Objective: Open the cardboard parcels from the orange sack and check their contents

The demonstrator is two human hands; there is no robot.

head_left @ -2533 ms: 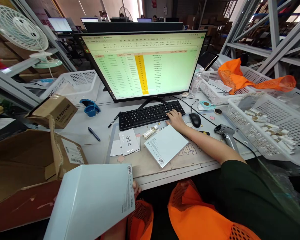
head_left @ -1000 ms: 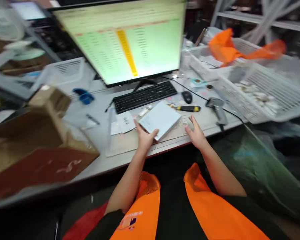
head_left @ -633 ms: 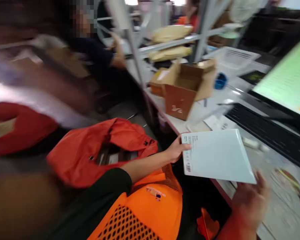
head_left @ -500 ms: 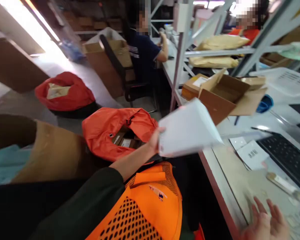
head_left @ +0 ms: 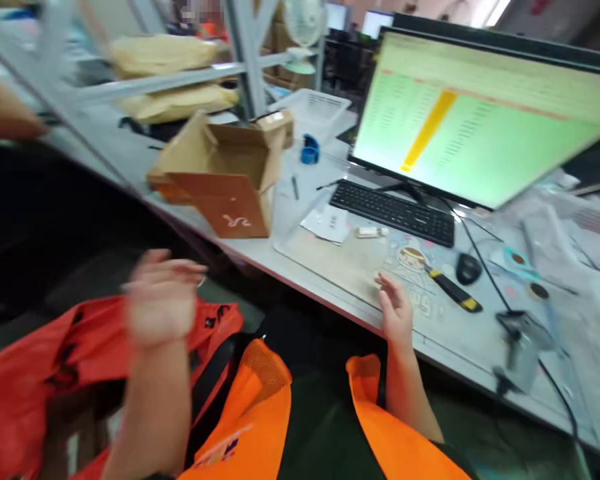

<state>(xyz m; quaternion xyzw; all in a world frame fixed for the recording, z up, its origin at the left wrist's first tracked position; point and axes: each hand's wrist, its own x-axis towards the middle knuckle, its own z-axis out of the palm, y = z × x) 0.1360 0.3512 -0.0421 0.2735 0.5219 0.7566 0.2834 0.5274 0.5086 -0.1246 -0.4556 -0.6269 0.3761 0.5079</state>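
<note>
My left hand (head_left: 163,297) is in the air above the red-orange bag (head_left: 20,363), left of the desk. It is smeared by motion, but its fingers point to the right, and nothing shows in it. Brown boxes with a white label show partly inside that bag. At the front edge of the desk mat (head_left: 325,267), my right hand (head_left: 396,310) is held open with loosely bent fingers and is empty. Nearby on the mat lie a yellow-and-black utility knife (head_left: 453,290), a small white stick-shaped item (head_left: 371,232) and white paper slips (head_left: 330,223).
An open cardboard box (head_left: 230,180) stands on the desk's left part, near a blue tape roll (head_left: 310,150). Behind are a white basket (head_left: 313,113), a keyboard (head_left: 395,212) and a monitor (head_left: 480,113). A mouse (head_left: 468,269) and a cabled scanner (head_left: 525,347) lie right. Another person's arm (head_left: 5,107) shows left.
The view has swung right to the desk and monitor. My left hand held a white packet over the bags; now that packet is out of sight and the hand is empty.
</note>
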